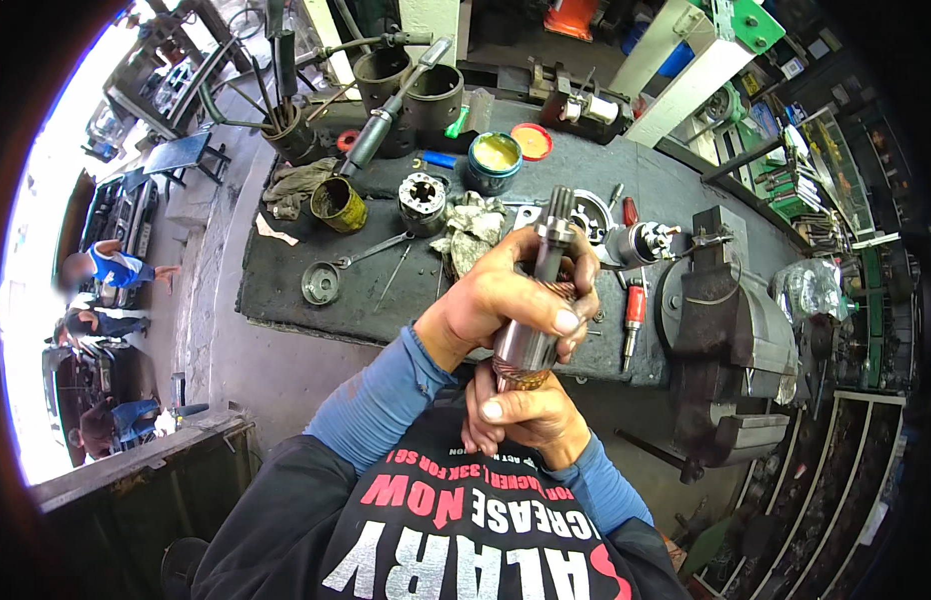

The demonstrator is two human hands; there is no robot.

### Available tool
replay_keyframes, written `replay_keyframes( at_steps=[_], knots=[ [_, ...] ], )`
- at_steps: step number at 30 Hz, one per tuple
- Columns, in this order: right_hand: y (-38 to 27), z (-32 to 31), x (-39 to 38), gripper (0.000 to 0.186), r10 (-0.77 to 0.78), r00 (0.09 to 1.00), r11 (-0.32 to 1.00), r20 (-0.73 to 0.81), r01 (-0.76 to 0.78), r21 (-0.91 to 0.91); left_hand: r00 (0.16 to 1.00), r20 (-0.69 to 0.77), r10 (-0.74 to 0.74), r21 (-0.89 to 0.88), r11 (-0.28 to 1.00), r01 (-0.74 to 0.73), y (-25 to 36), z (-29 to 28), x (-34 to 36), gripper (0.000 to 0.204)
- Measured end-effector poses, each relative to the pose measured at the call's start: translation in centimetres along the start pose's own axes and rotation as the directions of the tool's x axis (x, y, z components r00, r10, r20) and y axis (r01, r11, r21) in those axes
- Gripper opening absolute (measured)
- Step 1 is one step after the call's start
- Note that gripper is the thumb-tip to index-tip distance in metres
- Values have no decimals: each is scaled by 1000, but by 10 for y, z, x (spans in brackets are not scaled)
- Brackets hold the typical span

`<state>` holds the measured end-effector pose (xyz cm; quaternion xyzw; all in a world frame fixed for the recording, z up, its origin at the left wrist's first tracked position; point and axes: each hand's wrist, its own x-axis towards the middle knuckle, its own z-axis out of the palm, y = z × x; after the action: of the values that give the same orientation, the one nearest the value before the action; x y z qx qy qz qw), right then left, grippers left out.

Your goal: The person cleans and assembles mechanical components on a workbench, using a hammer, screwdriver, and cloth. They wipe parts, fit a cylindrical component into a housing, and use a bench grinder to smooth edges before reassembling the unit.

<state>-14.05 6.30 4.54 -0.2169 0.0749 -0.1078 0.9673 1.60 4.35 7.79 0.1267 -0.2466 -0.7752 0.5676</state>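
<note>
Both my hands hold a starter motor armature (526, 352) upright above the near edge of the bench. My left hand (496, 300) wraps round its upper part, the thumb lying across the steel core. From this grip the splined shaft end (558, 215) sticks up. Lower down, my right hand (531, 412) closes round the bottom end, just under the copper windings; that end is hidden by the fingers. Beyond my left hand lies a crumpled, dirty rag (473, 230). A starter motor part with copper-coloured contacts (641, 243) rests to the right of my hands.
A dark bench (371, 300) carries a round metal housing (423, 200), a wrench (376, 250), an open grease tub (494, 165), a yellow can (339, 205) and a red-handled screwdriver (635, 308). A large vise (736, 310) stands right. People (121, 270) are far left.
</note>
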Motion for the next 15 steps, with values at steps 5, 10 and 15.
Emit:
replay_keyframes(
  at_steps=[5,10,15],
  knots=[
    [-20,-24,23,23,-571,616,416,-543,-353,-838,713,-305,631,874,483,-53,-17,-13,27,21],
    [-19,-38,6,49,-714,580,96,-392,-474,-875,613,-515,600,550,779,-300,-16,-20,28,19],
    [-19,-33,13,40,-817,561,-70,-133,-326,-943,585,-474,658,639,714,-285,-17,-9,25,20]
  ],
)
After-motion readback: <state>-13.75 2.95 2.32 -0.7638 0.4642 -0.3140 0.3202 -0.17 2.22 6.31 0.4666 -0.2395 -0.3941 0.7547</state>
